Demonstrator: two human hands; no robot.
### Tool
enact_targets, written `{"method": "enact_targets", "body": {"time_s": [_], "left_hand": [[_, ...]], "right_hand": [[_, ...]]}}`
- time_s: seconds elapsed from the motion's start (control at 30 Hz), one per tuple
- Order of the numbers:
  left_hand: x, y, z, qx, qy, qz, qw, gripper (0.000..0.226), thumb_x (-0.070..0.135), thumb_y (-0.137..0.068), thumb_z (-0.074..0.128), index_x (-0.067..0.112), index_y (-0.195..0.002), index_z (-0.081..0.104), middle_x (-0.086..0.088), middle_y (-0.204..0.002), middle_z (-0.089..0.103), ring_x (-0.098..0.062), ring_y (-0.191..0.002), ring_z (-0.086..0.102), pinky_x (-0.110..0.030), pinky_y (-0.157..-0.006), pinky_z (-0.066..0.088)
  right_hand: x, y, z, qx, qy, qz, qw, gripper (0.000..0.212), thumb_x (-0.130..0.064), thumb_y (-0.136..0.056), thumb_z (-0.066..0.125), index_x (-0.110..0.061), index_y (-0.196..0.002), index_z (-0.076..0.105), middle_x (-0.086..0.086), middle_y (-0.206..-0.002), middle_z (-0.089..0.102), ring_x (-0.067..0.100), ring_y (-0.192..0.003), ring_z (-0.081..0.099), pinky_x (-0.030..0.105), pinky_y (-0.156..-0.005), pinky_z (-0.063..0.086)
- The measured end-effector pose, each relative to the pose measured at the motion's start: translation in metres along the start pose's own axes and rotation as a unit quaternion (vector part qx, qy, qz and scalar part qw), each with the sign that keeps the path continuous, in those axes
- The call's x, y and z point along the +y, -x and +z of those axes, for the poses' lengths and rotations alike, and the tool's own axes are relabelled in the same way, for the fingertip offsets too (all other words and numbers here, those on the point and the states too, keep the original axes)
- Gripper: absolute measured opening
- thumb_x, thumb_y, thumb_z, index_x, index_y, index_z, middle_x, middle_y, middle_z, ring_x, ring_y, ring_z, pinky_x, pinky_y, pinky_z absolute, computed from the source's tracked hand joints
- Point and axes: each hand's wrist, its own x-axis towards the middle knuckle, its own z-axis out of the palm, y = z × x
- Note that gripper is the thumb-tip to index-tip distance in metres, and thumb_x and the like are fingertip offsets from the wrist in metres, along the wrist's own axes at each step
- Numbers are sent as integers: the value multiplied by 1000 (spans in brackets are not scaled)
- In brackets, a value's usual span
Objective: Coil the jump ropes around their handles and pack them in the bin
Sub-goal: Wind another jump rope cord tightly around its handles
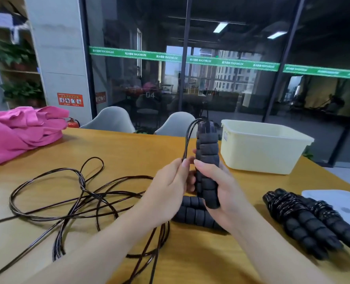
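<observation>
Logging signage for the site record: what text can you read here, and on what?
"MAXIMUM", repeated: green strip across the glass wall; the characters beside it are blurred.
"04": on the glass.
Orange sign on the pillar: too small to read.
Label on the bin: unreadable.

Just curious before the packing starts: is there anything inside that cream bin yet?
The cream bin stands open, but only its far inner wall near the rim shows, and that is bare. Its front wall hides the floor, so I cannot tell.
</observation>
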Motion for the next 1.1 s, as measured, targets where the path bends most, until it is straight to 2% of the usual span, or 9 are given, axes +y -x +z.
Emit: {"method": "enact_targets", "body": {"time_s": [0.13,0.23,0.37,0.53,0.73,0.83,0.9,1.0,1.1], "left_hand": [[-12,11,12,-16,-246,36,968,47,52,-108,26,23,-80,49,8,-57,50,-8,-41,38,-19,-44,30],[-11,15,17,-45,-325,38,944,43,47,-109,24,25,-81,48,5,-60,49,-9,-42,39,-20,-43,33],[-9,13,16,-134,-164,-42,976,40,42,-111,33,20,-85,53,7,-54,47,-15,-45,43,-30,-46,41],[8,4,-13,-293,111,-195,929,25,30,-110,46,11,-97,55,-2,-72,23,-9,-45,31,-22,-42,42],[10,-13,-55,-214,-5,-225,951,32,37,-105,53,10,-91,63,2,-64,31,-11,-48,25,-19,-42,25],[7,-18,-60,-102,-173,-145,969,34,45,-100,57,18,-87,73,-5,-60,49,-21,-49,42,-28,-46,42],[0,-18,-59,-4,-349,-31,937,35,52,-99,54,26,-85,72,-1,-67,65,-19,-62,60,-36,-62,56],[-7,-15,-56,85,-483,142,860,39,61,-96,47,28,-85,66,12,-61,55,-6,-57,53,-23,-50,44],[-10,-15,-59,69,-532,267,801,42,55,-104,49,20,-87,67,16,-64,48,-6,-50,45,-16,-44,32]], "right_hand": [[-7,1,1,81,-17,-4,997,53,-24,-83,75,-7,-131,59,12,-118,77,23,-88,63,33,-75,53],[-14,1,-4,94,-24,6,995,34,-13,-95,68,-4,-126,57,11,-102,77,25,-97,77,37,-80,56],[-18,0,-8,98,8,13,995,20,-6,-96,67,-10,-107,51,12,-73,57,25,-66,62,31,-51,49],[-34,-8,-31,192,144,-92,966,19,2,-93,64,-11,-100,52,10,-75,57,26,-71,57,35,-66,56],[-41,-8,-41,223,277,-86,931,31,3,-90,66,-15,-112,54,6,-88,56,18,-71,58,29,-65,58],[-40,-8,-43,200,330,-80,919,35,0,-88,67,-22,-111,52,2,-84,54,14,-65,50,26,-60,51],[-37,-8,-43,180,386,-60,903,41,-4,-88,69,-28,-114,49,-3,-88,58,11,-65,50,21,-58,49],[-32,-9,-45,172,466,-38,867,51,-7,-87,70,-30,-125,45,-8,-96,62,11,-75,57,27,-65,47],[-32,-9,-48,144,505,7,851,53,-10,-87,69,-31,-128,43,-8,-100,63,17,-83,61,35,-71,51]]}}
